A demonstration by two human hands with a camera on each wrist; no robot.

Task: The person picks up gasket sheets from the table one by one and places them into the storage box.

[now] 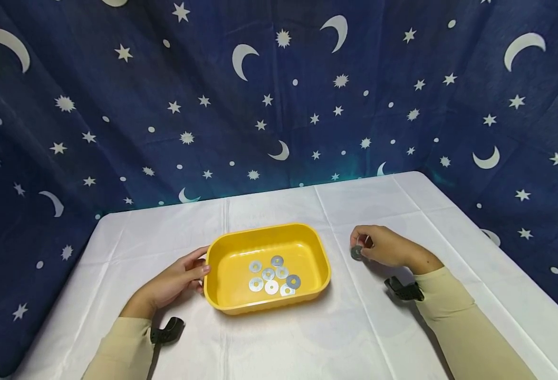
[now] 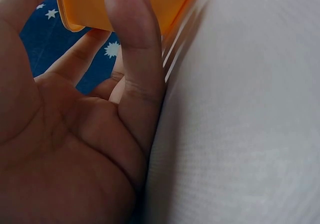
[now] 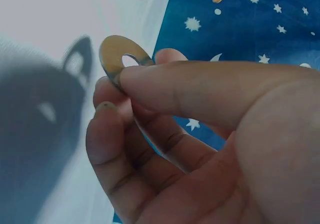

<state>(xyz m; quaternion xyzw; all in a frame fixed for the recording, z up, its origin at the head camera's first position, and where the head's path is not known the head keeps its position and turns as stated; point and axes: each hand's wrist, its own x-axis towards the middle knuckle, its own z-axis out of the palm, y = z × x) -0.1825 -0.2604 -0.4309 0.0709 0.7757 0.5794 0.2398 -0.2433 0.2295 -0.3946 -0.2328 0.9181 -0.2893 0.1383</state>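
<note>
In the head view my right hand (image 1: 384,246) is to the right of a yellow plastic tray (image 1: 314,235), just above the white cloth. Between thumb and fingers it pinches a flat metal washer (image 3: 116,48), whose centre hole shows in the right wrist view. My left hand (image 1: 176,279) lies at the tray's left end, its fairly straight fingers touching the outer wall and the thumb tip at the rim. Several silvery washers (image 1: 268,274) lie flat on the tray floor, a few overlapping, mostly towards the front right.
A white cloth (image 1: 279,348) with fold creases covers the table. Behind and beside the table hangs a dark blue curtain (image 1: 241,121) with moons and stars. Each wrist carries a black camera mount (image 1: 167,331), near the cuffs of beige sleeves (image 1: 464,316).
</note>
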